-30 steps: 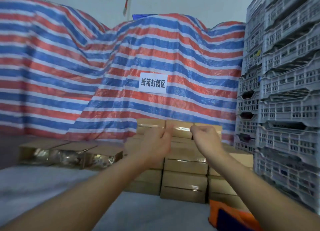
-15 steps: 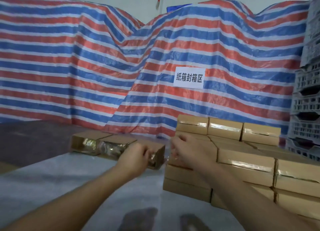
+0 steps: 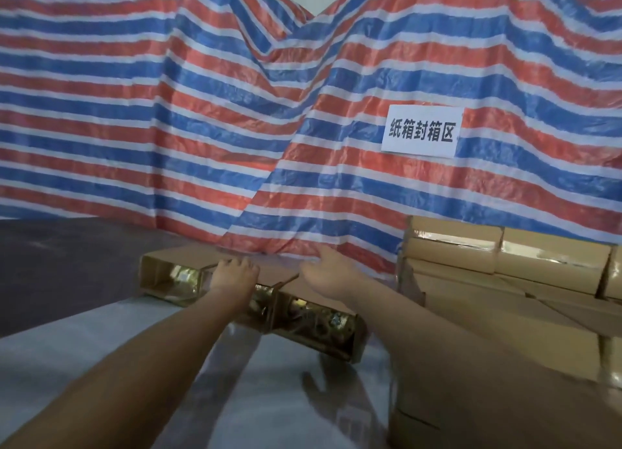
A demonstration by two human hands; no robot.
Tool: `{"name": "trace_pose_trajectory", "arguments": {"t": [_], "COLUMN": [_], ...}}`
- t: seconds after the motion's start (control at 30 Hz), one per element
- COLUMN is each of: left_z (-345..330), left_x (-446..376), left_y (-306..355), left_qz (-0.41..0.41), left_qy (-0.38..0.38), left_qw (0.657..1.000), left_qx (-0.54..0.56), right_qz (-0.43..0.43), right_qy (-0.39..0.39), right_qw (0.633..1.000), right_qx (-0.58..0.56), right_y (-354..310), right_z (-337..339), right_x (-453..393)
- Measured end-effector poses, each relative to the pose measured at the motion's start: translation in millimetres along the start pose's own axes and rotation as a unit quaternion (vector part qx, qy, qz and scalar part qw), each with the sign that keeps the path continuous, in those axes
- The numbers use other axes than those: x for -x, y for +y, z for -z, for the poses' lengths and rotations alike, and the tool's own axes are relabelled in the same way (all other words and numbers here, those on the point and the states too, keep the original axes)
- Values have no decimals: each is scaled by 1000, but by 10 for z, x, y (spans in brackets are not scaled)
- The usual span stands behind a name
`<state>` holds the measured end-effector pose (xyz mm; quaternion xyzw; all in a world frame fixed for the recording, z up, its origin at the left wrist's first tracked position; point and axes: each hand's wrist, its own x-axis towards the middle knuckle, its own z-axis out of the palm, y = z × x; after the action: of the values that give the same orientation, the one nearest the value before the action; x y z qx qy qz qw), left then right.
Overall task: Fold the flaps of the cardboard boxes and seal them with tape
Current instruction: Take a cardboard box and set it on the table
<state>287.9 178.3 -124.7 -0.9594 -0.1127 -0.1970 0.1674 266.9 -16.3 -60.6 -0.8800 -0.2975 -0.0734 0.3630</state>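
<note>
A row of three unsealed cardboard boxes lies on its side on the grey table, open ends facing me with shiny contents showing. My left hand (image 3: 235,273) rests curled over the top front edge of the middle box (image 3: 272,273). My right hand (image 3: 328,273) hovers with fingers spread above the right box (image 3: 323,324), and I cannot tell whether it touches the cardboard. The left box (image 3: 168,277) stands apart from both hands. No tape roll or dispenser shows.
A stack of sealed, taped boxes (image 3: 505,280) fills the right side. A red, white and blue striped tarp (image 3: 235,128) hangs close behind the boxes, carrying a white paper sign (image 3: 422,132). Grey table surface (image 3: 84,354) spreads at front left, dark surface (image 3: 60,256) beyond it.
The view has swung left, away from the sealed stack and the plastic crates. Both hands have left the stack and reached over to the row of unsealed boxes.
</note>
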Motion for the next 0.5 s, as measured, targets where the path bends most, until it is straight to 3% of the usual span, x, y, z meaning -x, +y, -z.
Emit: {"name": "trace_pose_trajectory", "arguments": {"t": [0.1,0.27,0.5], "left_z": [-272,-458,79], "left_x": [-232,-388,-86], "left_y": [-91,-184,-457], "left_qz": [7,-4,-9], "left_qy": [-5,-13,57], "left_qw": [1000,999,994], "left_qx": [-8,49,87], "right_qz": [-26,-56,-61], "right_qy": [-28,-4,-44], "right_qw": [998,993,995], "right_qx": [46,100,61], "right_y": [206,292,-1], "right_z": [-229,-374,-194], "right_x": [-236,-257,76]}}
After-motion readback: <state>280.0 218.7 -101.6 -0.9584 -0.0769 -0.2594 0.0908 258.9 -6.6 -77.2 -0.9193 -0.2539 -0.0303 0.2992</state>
